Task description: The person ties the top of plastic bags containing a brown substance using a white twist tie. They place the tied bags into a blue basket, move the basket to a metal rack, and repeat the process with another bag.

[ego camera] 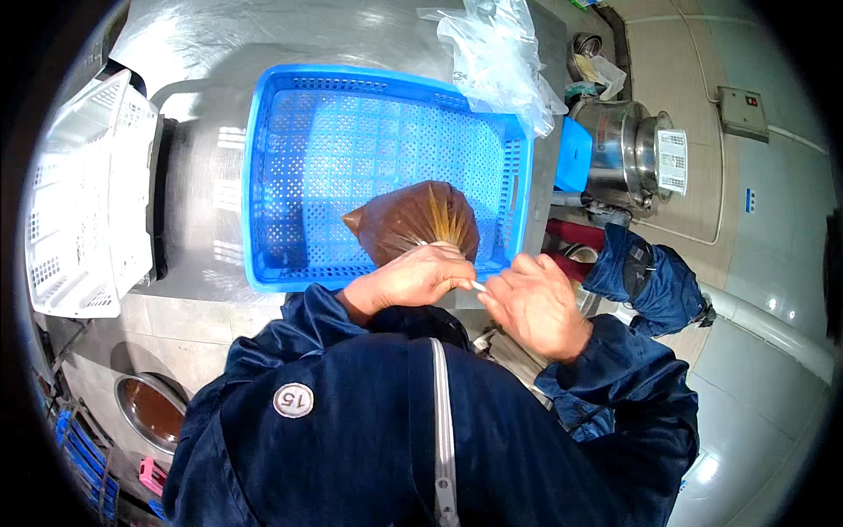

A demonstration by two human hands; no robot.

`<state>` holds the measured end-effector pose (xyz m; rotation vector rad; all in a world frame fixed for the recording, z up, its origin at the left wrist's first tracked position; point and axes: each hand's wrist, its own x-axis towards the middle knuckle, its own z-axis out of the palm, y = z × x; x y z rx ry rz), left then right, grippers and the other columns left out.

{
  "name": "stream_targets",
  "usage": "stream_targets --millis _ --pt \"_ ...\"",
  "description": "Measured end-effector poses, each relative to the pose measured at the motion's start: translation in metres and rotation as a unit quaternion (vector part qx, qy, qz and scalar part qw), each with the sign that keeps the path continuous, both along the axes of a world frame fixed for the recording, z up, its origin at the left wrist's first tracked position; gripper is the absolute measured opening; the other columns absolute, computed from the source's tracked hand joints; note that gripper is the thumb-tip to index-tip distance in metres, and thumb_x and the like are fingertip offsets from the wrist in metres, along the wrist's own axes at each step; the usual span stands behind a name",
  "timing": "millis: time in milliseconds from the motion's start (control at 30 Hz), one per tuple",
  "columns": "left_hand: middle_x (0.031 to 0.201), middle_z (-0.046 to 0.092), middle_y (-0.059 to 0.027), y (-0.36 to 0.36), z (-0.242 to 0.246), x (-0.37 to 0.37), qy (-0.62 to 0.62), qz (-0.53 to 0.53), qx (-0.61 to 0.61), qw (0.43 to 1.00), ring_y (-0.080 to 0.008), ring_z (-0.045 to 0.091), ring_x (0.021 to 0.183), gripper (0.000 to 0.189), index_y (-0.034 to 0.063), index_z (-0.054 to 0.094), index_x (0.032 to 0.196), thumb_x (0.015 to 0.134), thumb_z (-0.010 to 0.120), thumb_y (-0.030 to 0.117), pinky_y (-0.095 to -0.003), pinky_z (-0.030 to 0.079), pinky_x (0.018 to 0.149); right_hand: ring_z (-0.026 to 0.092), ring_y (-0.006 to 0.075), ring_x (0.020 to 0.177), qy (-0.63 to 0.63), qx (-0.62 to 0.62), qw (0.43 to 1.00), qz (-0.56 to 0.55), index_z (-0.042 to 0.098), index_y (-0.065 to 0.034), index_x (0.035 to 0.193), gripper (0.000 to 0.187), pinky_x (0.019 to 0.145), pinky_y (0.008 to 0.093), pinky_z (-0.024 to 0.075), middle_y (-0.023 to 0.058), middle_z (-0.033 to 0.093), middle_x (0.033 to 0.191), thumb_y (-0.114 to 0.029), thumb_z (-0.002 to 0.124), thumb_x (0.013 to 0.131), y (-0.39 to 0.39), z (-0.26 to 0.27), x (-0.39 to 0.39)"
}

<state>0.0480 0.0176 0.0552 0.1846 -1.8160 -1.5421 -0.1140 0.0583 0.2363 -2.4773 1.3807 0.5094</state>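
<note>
A clear plastic bag (415, 217) filled with brown paste or sauce is at the near side of a blue perforated plastic basket (342, 145). The bag bulges, and its film is pleated toward the neck. My left hand (421, 277) is closed around the gathered neck, most of which it hides. Just to its right, my right hand (537, 306) pinches a short white piece (479, 286) that spans the small gap between the hands. Whether this is the bag's twisted end or a separate tie, I cannot tell.
Loose clear plastic bags (497, 62) drape over the basket's far right corner on the steel table (197, 178). White baskets (92, 197) stand left. A steel pot (612, 155) sits right, near another person's blue sleeve (649, 277). A bowl of brown contents (151, 412) is lower left.
</note>
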Motion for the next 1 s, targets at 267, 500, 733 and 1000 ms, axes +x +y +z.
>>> stream_targets --millis 267,500,733,1000 --pt "0.079 0.061 -0.0149 -0.004 0.007 0.0 -0.048 0.011 -0.039 0.998 -0.036 0.06 0.082 0.014 0.0049 0.063 0.087 0.09 0.065 0.018 -0.0456 0.047 0.077 0.054 0.019 0.083 0.028 -0.013 0.998 0.051 0.057 -0.012 0.084 0.01 0.071 0.0324 0.0398 0.0023 0.054 0.075 -0.021 0.062 0.083 -0.001 -0.013 0.0" --pt "0.08 0.061 -0.0121 0.0 0.01 -0.004 -0.003 0.007 -0.043 0.999 -0.0347 0.059 0.081 0.005 0.0046 0.064 0.088 0.086 0.065 0.009 -0.0431 0.048 0.077 0.052 0.0189 0.082 -0.037 -0.015 0.998 0.043 0.058 -0.0114 0.079 0.015 0.076 0.0343 0.0384 0.0018 0.052 0.074 -0.022 0.067 0.083 -0.001 0.007 -0.001" --pt "0.083 0.062 -0.0122 0.002 0.006 -0.004 0.005 -0.002 -0.038 0.999 -0.0352 0.059 0.082 0.008 0.0046 0.063 0.091 0.085 0.065 0.009 -0.0438 0.048 0.079 0.053 0.0196 0.082 -0.041 -0.024 0.998 0.034 0.062 -0.01 0.08 0.013 0.077 0.034 0.0399 0.0018 0.054 0.073 -0.021 0.067 0.084 0.002 0.011 0.002" --pt "0.091 0.067 -0.0149 -0.015 0.005 -0.002 0.005 0.024 -0.024 0.999 -0.0386 0.064 0.094 0.016 0.0024 0.066 0.095 0.094 0.063 0.019 -0.0474 0.05 0.097 0.057 0.022 0.088 -0.096 0.002 0.991 -0.097 0.064 -0.0097 0.097 0.022 0.078 0.0378 0.0474 0.0038 0.059 0.081 -0.029 0.069 0.088 -0.009 0.0 -0.009"
